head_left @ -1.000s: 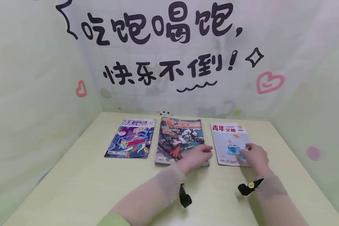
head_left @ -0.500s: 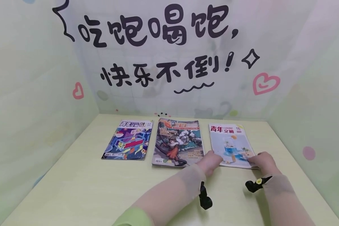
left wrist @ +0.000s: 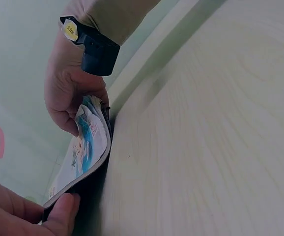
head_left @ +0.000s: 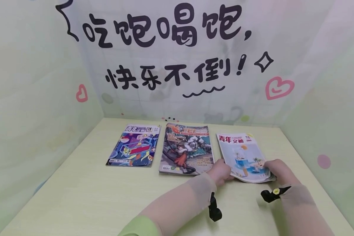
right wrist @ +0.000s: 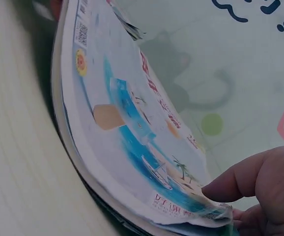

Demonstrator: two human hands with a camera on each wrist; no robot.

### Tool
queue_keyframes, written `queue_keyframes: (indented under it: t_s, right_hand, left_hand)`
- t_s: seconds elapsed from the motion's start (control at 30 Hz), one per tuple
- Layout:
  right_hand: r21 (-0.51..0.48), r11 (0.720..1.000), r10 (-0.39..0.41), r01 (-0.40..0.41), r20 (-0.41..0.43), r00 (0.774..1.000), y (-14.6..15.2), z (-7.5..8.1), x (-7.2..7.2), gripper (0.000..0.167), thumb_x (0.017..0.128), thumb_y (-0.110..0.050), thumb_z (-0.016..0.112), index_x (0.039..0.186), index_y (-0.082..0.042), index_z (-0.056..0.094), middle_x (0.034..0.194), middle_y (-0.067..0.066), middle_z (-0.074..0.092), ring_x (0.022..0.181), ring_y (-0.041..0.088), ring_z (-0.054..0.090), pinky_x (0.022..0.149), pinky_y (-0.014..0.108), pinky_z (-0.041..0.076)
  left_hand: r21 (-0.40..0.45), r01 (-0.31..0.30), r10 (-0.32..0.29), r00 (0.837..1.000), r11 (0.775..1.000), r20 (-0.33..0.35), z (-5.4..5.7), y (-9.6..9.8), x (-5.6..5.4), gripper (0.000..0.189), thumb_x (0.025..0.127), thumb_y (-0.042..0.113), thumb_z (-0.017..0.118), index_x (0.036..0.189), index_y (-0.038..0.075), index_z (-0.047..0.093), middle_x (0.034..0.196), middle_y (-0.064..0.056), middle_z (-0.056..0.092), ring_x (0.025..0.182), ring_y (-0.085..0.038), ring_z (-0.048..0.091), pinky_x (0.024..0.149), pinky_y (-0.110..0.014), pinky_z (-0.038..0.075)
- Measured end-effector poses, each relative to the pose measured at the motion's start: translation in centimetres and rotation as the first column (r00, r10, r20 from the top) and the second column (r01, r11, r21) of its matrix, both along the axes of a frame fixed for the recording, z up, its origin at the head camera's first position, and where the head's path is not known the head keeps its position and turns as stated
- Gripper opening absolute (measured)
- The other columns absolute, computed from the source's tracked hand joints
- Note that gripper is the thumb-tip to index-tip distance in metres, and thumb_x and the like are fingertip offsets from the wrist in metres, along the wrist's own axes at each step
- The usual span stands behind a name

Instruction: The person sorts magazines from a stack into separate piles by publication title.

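A white magazine with a beach-scene cover (head_left: 243, 159) lies at the right of the table, its near edge raised and bowed. Layers show under the cover in the right wrist view; I cannot tell whether they are one magazine or several. My left hand (head_left: 220, 172) grips the near left corner, thumb and fingers on either side of the edge in the left wrist view. At the near right corner my right hand (head_left: 281, 172) pinches the edge, its thumb (right wrist: 235, 182) on the cover. The fingers under the magazine are mostly hidden.
Left of the white magazine lies a thick magazine or stack with a comic-style cover (head_left: 186, 149). Farther left is a purple and blue magazine (head_left: 134, 147). They rest on a pale wooden table (head_left: 91, 190) with printed cloth walls (head_left: 153, 105) at the back and sides.
My left hand has moved right from over the middle magazine to the white magazine's corner. My right hand has shifted right and nearer. The white magazine has slid slightly nearer and its front edge has lifted.
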State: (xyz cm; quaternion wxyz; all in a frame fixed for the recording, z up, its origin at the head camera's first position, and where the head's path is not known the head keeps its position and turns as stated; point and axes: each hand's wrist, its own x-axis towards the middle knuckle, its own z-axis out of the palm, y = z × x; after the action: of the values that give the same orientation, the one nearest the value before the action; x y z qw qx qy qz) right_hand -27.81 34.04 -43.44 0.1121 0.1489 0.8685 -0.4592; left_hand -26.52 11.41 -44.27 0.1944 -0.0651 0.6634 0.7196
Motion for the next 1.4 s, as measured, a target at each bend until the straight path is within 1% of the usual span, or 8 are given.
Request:
queue_keyframes:
  t_s: [0.17, 0.3, 0.47, 0.63, 0.87, 1.0, 1.17, 1.4]
  right_hand:
    - [-0.223, 0.975, -0.001, 0.009, 0.035, 0.999, 0.6, -0.1, 0.6, 0.053, 0.091, -0.004, 0.043, 0.132, 0.023, 0.025, 0.096, 0.017, 0.057, 0.074, 0.013, 0.059, 0.066, 0.028, 0.053]
    - [-0.341, 0.94, 0.044, -0.029, 0.037, 0.998, 1.2, -0.3, 1.0, 0.058, 0.092, 0.003, 0.043, 0.139, 0.021, 0.015, 0.096, 0.011, 0.059, 0.078, 0.012, 0.06, 0.07, 0.028, 0.054]
    - [-0.412, 0.91, 0.046, -0.051, -0.021, 0.999, 1.3, -0.1, 1.9, 0.067, 0.092, 0.006, 0.045, 0.146, 0.015, 0.005, 0.088, -0.004, 0.061, 0.076, 0.01, 0.063, 0.067, 0.028, 0.055]
    - [-0.472, 0.879, 0.022, -0.067, -0.1, 0.995, -0.5, 1.2, 2.3, 0.067, 0.095, 0.004, 0.044, 0.149, 0.01, 0.005, 0.087, -0.008, 0.061, 0.076, 0.009, 0.065, 0.068, 0.028, 0.056]
    - [-0.549, 0.829, 0.024, -0.109, -0.159, 0.987, -7.6, 2.9, 1.2, 0.064, 0.094, 0.004, 0.049, 0.148, 0.007, 0.016, 0.091, -0.005, 0.064, 0.076, 0.009, 0.065, 0.065, 0.028, 0.055]
    - [-0.544, 0.826, 0.057, -0.148, -0.179, 0.982, -13.0, 2.9, 0.3, 0.059, 0.091, 0.005, 0.052, 0.144, 0.006, 0.026, 0.1, 0.005, 0.064, 0.074, 0.01, 0.064, 0.063, 0.026, 0.053]
    - [-0.538, 0.815, 0.118, -0.214, -0.207, 0.971, -20.5, 2.5, -0.6, 0.055, 0.09, 0.005, 0.054, 0.141, 0.004, 0.034, 0.115, 0.021, 0.06, 0.071, 0.014, 0.062, 0.057, 0.024, 0.051]
    - [-0.584, 0.77, 0.193, -0.258, -0.172, 0.966, -30.0, 2.4, -0.7, 0.052, 0.093, 0.001, 0.055, 0.142, -0.005, 0.037, 0.114, 0.018, 0.06, 0.068, 0.02, 0.061, 0.053, 0.024, 0.052]
  left_hand:
    - [0.05, 0.017, -0.018, 0.999, 0.999, 0.029, 0.2, 0.0, 0.3, 0.062, 0.077, -0.024, 0.039, 0.133, 0.002, 0.048, 0.107, -0.015, 0.064, 0.093, -0.031, 0.064, 0.074, -0.041, 0.057]
    - [0.044, 0.021, -0.02, 1.0, 0.999, -0.008, 0.3, -0.2, 0.7, 0.07, 0.072, -0.028, 0.034, 0.131, 0.005, 0.052, 0.106, -0.013, 0.066, 0.089, -0.029, 0.065, 0.069, -0.04, 0.056]
    - [0.016, 0.022, -0.021, 0.998, 1.0, -0.067, 0.6, -1.0, 0.7, 0.069, 0.073, -0.026, 0.034, 0.13, 0.008, 0.052, 0.101, -0.009, 0.064, 0.085, -0.026, 0.064, 0.063, -0.038, 0.054]
    - [0.032, 0.064, -0.059, 0.988, 0.997, -0.143, 1.8, -3.4, 0.0, 0.067, 0.074, -0.024, 0.038, 0.132, 0.007, 0.05, 0.102, -0.007, 0.064, 0.086, -0.025, 0.065, 0.074, -0.043, 0.055]
    - [0.011, 0.083, -0.079, 0.978, 0.997, -0.192, 3.5, -11.7, -1.3, 0.071, 0.075, -0.022, 0.045, 0.141, 0.006, 0.044, 0.111, -0.013, 0.063, 0.09, -0.026, 0.066, 0.075, -0.036, 0.057]
    - [-0.022, 0.078, -0.081, 0.982, 0.997, -0.17, 3.8, -18.0, -1.6, 0.072, 0.081, -0.017, 0.047, 0.147, 0.011, 0.037, 0.123, -0.016, 0.058, 0.097, -0.028, 0.065, 0.077, -0.034, 0.057]
    - [-0.078, 0.017, -0.028, 0.989, 0.997, -0.143, 3.6, -25.9, -1.7, 0.073, 0.085, -0.014, 0.047, 0.152, 0.01, 0.028, 0.135, -0.02, 0.05, 0.096, -0.027, 0.064, 0.077, -0.034, 0.056]
    - [-0.144, -0.013, 0.003, 0.997, 0.989, -0.073, 4.2, -35.5, -1.1, 0.069, 0.095, -0.007, 0.042, 0.155, 0.01, 0.014, 0.148, -0.024, 0.034, 0.101, -0.025, 0.061, 0.083, -0.034, 0.054]
